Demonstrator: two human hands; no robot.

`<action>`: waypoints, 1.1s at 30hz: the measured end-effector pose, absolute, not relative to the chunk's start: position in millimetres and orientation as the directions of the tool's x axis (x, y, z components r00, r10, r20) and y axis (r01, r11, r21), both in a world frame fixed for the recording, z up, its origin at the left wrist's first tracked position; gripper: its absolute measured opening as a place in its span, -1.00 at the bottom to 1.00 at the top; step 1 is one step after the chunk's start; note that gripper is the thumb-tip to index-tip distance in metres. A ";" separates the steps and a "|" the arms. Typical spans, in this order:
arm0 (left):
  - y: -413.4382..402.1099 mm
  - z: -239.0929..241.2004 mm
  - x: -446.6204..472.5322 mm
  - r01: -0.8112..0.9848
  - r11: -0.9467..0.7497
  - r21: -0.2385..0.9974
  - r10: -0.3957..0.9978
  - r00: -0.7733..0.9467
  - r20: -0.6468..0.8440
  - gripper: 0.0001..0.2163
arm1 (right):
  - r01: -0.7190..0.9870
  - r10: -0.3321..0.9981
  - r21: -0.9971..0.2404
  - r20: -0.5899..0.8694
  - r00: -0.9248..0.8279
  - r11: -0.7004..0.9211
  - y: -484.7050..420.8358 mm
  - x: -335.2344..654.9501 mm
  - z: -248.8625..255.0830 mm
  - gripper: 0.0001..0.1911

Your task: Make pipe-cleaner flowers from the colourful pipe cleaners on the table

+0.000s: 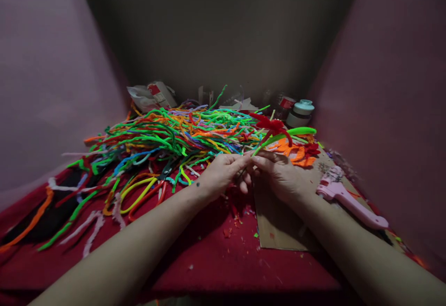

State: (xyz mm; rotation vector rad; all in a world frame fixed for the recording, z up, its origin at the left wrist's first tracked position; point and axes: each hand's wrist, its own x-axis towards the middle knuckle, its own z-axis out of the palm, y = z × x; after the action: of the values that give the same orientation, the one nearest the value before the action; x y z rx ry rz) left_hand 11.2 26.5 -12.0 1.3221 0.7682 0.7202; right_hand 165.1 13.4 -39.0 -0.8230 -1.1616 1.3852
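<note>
- Head view: both hands meet near the middle of the table and share one stem (257, 149).
- Left hand (226, 171) is nearly closed; thumb and forefinger pinch the stem at its lower part, the other fingers are curled under.
- Right hand (278, 175) is also nearly closed and pinches the stem just beside the left; how firmly, I cannot tell.
- Stem's long axis goes from between the fingertips up, away from the body and to the right. The red flower (273, 125) and the green leaf (304, 131) are beyond the fingertips, above the right hand, so the right is the nearer one.
- Orange petals (298, 155) lie behind the right hand, on the cardboard (284, 234); the pink glue gun (348, 199) lies to the right of this hand.
- Scissors (139, 193) lie left of the left hand, near the big pile of pipe cleaners (170, 132).
- Containers stand at the back: a jar (298, 119) with its pale lid on, and a bottle (286, 103) with red label just beside. What is inside them, I cannot tell.
</note>
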 end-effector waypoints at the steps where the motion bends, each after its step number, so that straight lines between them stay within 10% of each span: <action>1: 26.9 -8.5 10.5 0.041 0.027 0.999 0.868 0.495 -0.044 -0.74 | -0.282 0.982 -0.956 0.127 -0.142 0.083 12.2 164.3 -36.8 -0.93; 13: 19.5 0.2 7.7 0.067 -0.116 0.991 0.920 0.383 0.081 -0.75 | 0.107 0.962 -0.987 0.087 -0.258 0.118 -6.6 154.4 -17.8 -0.88; 33: 18.8 8.1 3.2 -0.078 0.062 0.995 0.833 0.553 -0.008 -0.86 | 0.023 0.928 -0.996 0.068 -0.366 0.082 -1.5 159.4 -28.3 -0.86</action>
State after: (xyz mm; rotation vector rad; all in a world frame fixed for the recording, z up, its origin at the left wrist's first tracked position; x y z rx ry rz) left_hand 3.2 18.8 8.1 1.3379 0.7262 0.7892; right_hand 159.4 -1.5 -28.3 -0.9785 -1.5431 1.3993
